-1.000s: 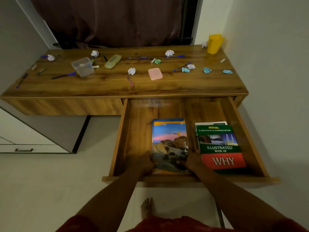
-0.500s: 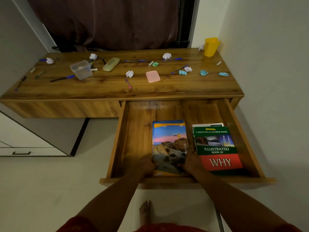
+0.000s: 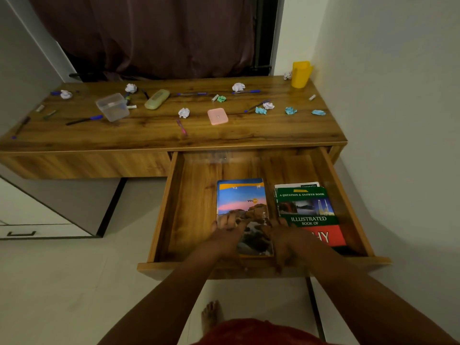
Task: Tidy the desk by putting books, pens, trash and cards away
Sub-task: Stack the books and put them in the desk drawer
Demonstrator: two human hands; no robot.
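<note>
well, one line per thing, hands first.
left hand [image 3: 227, 232]: flat on the near left part of the sunset book, fingers straight and spread, gripping nothing.
right hand [image 3: 282, 236]: lies over the book's right edge and the gap beside it, fingers loosely spread; blurred, so i cannot tell whether it touches the cover or only hovers. it seems to grip nothing.
sunset book [image 3: 242, 205]: flat on the floor of the open drawer [image 3: 196, 195], a little left of centre, cover up. orange band at the top, pink and blue sky, rocks lower down; glossy, thin, no curled corners visible.
green book [image 3: 305, 210]: just beside it on the right, flat, on top of another book whose white edge shows behind. green top, red lower half, large white letters partly hidden by the right wrist.
step, as i judge it: books are nearly done; the hands look to be squaring or letting go of the sunset book.
risk: a glossy cover under flat palms could slide and end up skewed or riding onto the green book, if the push is uneven.
risk: shutting the drawer with fingers inside would pinch them against the desk [image 3: 149, 135] edge.
left on the desk: paper balls [image 3: 184, 112], a blue pen [image 3: 245, 91], a pink case [image 3: 217, 116], a clear tub [image 3: 112, 107], a yellow cup [image 3: 300, 74].
</note>
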